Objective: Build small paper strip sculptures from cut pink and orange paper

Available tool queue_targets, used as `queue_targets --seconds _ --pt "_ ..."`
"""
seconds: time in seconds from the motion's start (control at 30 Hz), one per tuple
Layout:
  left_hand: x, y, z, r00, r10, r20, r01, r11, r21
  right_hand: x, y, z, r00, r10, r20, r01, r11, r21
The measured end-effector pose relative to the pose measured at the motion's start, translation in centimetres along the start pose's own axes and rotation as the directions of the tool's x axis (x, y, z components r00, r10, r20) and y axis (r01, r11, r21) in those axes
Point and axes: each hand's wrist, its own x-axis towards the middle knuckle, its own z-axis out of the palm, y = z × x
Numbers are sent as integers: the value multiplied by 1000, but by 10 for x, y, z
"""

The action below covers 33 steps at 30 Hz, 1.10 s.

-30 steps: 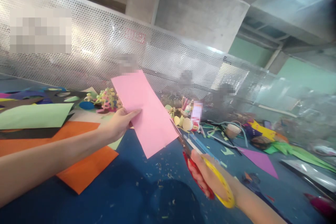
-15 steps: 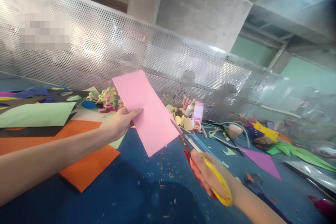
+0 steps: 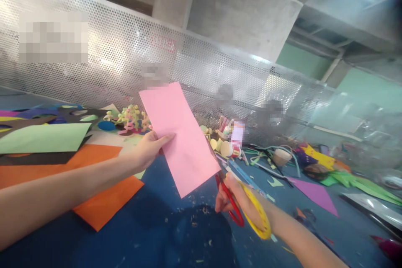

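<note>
A pink sheet of paper (image 3: 185, 146) is tilted above the blue table (image 3: 132, 234), pinched at its left edge by my left hand (image 3: 150, 148), thumb on the front. My right hand (image 3: 235, 194) holds scissors (image 3: 256, 213) with one yellow and one red handle loop. The scissors are at the sheet's lower right edge, and their blades are mostly hidden behind the paper. Left of the pink sheet, orange paper (image 3: 106, 201) lies partly under my left forearm.
Light green paper (image 3: 44, 137) lies at the left. Small yellow and pink paper figures (image 3: 130, 119) stand behind my left hand. Purple paper (image 3: 314, 192), a paper cup (image 3: 281, 157) and dark scissors (image 3: 309, 222) are at the right. A perforated metal screen (image 3: 119, 46) runs behind.
The pink sheet and my left hand have shifted slightly right. My right hand has moved a little left, its handle loops are spread wider, and the blades have gone behind the paper.
</note>
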Motion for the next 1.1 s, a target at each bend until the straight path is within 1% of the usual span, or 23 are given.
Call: queue_targets --seconds 0.1,0.23,0.33,0.47,0.53,0.7,0.8,0.9,1.1 --pt "-1 1 2 1000 2 -12 -2 1000 -16 2 5 -1 1000 -13 8 13 999 45" --pt "-2 3 3 1000 -6 -9 6 1000 -29 4 5 0 1000 -24 10 23 998 63" --pt "-3 4 4 1000 -11 -7 11 999 -32 4 6 2 999 -36 -31 36 999 18" --pt "-4 4 4 1000 -9 -14 9 999 -43 5 9 6 994 26 -108 -23 999 23" --pt "-3 3 4 1000 -9 -13 8 999 -47 5 10 8 991 33 -131 -33 999 0" --pt "-3 3 5 1000 -5 -10 5 998 -60 3 7 11 988 -8 -156 0 999 -49" --pt "-4 4 5 1000 -4 -12 3 998 -65 1 4 12 983 -5 -184 -9 997 -73" --pt "-4 4 6 1000 -6 -11 5 998 -69 -1 1 12 985 4 -173 -25 992 -124" --pt "-2 5 5 999 -13 -30 11 999 -45 -1 4 6 985 -46 -167 6 973 -231"
